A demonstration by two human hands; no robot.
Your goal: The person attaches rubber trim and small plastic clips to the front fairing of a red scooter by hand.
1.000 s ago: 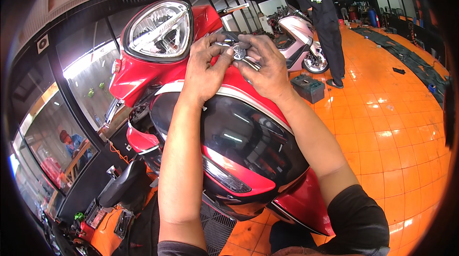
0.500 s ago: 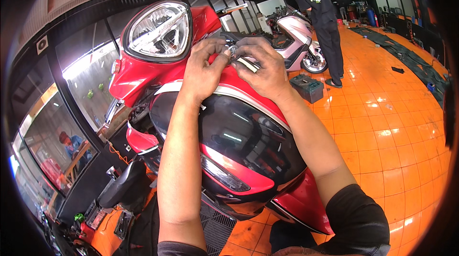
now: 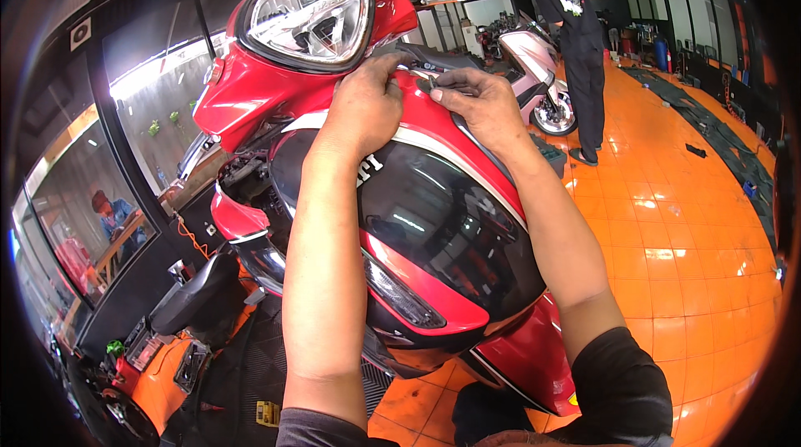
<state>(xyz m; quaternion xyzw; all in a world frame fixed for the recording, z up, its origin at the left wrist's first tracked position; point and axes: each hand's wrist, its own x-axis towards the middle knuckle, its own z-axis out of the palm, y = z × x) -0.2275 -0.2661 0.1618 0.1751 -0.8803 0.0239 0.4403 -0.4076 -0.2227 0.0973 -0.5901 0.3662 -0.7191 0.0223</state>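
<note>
A red scooter with a black front panel (image 3: 434, 196) and a large clear headlight (image 3: 309, 17) stands before me. My left hand (image 3: 367, 109) is at the red centre strip (image 3: 425, 117) below the headlight, its fingers curled; whatever they hold, if anything, is hidden. Just to its right, my right hand (image 3: 484, 105) pinches a small dark piece (image 3: 427, 84) between thumb and fingertips, close over the strip. The piece is too small to name. White raised lettering (image 3: 369, 169) shows on the black panel, partly covered by my left wrist.
A person in black (image 3: 576, 46) stands beside a pinkish-silver scooter (image 3: 538, 63) at the back right. A dark toolbox (image 3: 551, 156) is partly behind my right forearm. Orange tiles (image 3: 667, 255) cover the floor. A black seat (image 3: 196, 292) and a small yellow box (image 3: 267, 414) lie at lower left.
My hands have moved apart from a shared hold; the right keeps a small piece. A white strip at the right hand no longer shows. The view has shifted, uncovering the panel's lettering and yellow box.
</note>
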